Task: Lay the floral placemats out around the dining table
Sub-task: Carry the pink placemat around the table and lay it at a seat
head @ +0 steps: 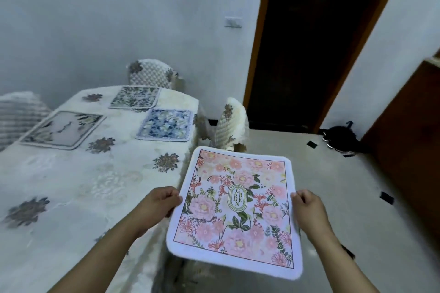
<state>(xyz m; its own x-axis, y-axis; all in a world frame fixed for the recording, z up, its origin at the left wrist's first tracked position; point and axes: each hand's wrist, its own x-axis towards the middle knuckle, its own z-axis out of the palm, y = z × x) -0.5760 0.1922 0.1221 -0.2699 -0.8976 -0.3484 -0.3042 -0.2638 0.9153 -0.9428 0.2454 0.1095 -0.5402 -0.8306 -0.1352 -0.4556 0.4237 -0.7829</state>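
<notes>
The desk [78, 188] carries three placemats toward ten and eleven o'clock; the pink placemat [234, 211] hangs beyond its edge at five o'clock; left hand [159, 204] and right hand [309, 209] pinch opposite sides.

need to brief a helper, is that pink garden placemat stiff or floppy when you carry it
Probably semi-stiff: the pink placemat stays nearly flat, held only at its side edges by the left hand and right hand. Likely light, since fingertip pinches suffice. Its fuzzy white border suggests soft fabric.
</notes>
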